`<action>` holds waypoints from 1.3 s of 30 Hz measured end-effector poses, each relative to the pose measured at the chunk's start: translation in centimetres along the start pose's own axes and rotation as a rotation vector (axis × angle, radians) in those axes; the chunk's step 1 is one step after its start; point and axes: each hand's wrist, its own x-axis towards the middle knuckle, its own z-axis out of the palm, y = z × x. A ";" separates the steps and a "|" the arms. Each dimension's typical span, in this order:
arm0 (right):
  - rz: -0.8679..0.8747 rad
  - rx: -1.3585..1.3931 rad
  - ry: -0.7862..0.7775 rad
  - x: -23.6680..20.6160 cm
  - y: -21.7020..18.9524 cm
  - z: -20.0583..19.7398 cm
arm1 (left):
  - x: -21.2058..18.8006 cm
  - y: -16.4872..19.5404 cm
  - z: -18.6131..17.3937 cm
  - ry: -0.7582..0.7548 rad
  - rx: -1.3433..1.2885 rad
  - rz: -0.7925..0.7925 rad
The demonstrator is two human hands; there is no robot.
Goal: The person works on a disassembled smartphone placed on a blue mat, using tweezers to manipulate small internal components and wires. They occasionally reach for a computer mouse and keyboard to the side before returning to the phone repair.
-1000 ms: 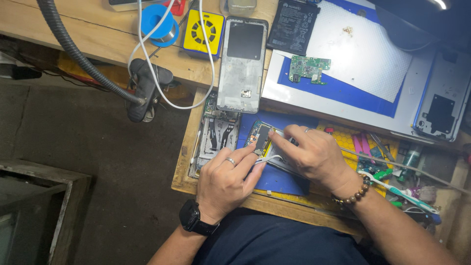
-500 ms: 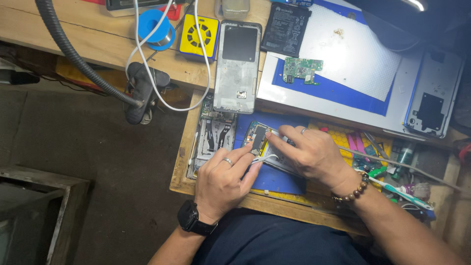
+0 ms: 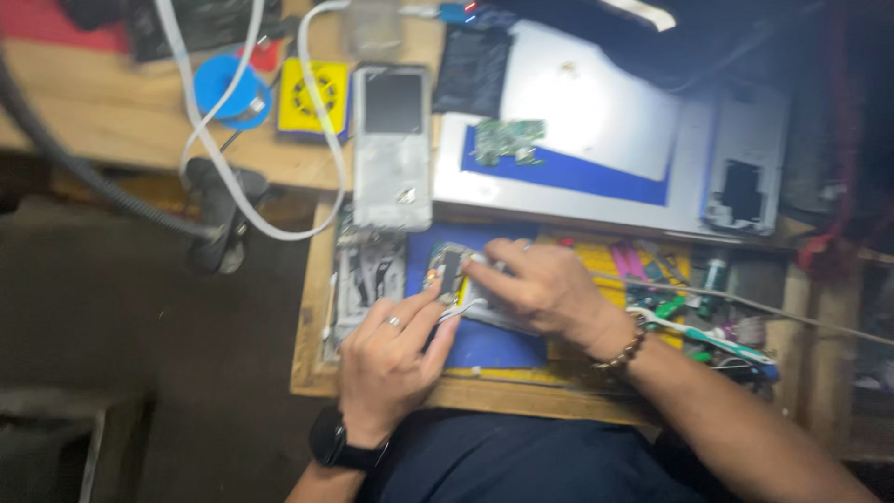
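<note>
A small circuit board point(image 3: 448, 272) lies on a blue mat point(image 3: 484, 343) on a wooden drawer tray. My right hand point(image 3: 538, 287), with a bead bracelet at the wrist, presses down on the board and on a grey part beneath it. My left hand point(image 3: 393, 361), wearing a ring and a black watch, pinches thin metal tweezers point(image 3: 453, 314) whose tips touch the board's lower edge. The picture is blurred, so the fine parts are unclear.
A white phone frame point(image 3: 392, 149) lies above the tray, with another opened phone body point(image 3: 365, 276) to its left. A green board point(image 3: 508, 139) rests on a blue-and-white mat. White cables, a blue spool point(image 3: 230, 86), a yellow square part and coloured tools point(image 3: 694, 307) surround the work area.
The view has shifted and blurred. My hands stay on the small board, and the left hand's tweezers remain at its edge with only slight movement.
</note>
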 end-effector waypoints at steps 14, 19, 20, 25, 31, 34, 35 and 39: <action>0.027 0.017 0.138 -0.4 -0.5 -0.8 | 0.4 0.7 0.9 -0.018 0.030 -0.036; 0.299 0.319 0.267 -2.5 -2.4 -1.9 | 0.2 0.4 0.7 -0.013 0.000 -0.014; 0.412 0.442 0.231 -3.2 -2.8 -2.3 | 0.2 0.2 0.7 -0.006 -0.005 -0.010; 0.501 0.626 0.223 -6.3 -3.6 -3.3 | -0.2 -0.3 0.4 0.035 -0.027 -0.023; 0.604 0.585 0.155 -8.8 -3.4 -3.4 | -0.1 -0.5 0.2 0.024 -0.012 -0.084; 0.661 0.599 0.143 -9.6 -3.6 -3.6 | 0.0 -0.5 0.2 0.047 0.007 -0.072; 0.674 0.591 0.162 -9.7 -3.7 -3.6 | 0.1 -0.5 0.2 0.052 0.004 -0.074; 0.603 0.456 0.225 -9.9 -3.7 -3.0 | 0.1 -0.3 0.3 0.077 0.000 -0.082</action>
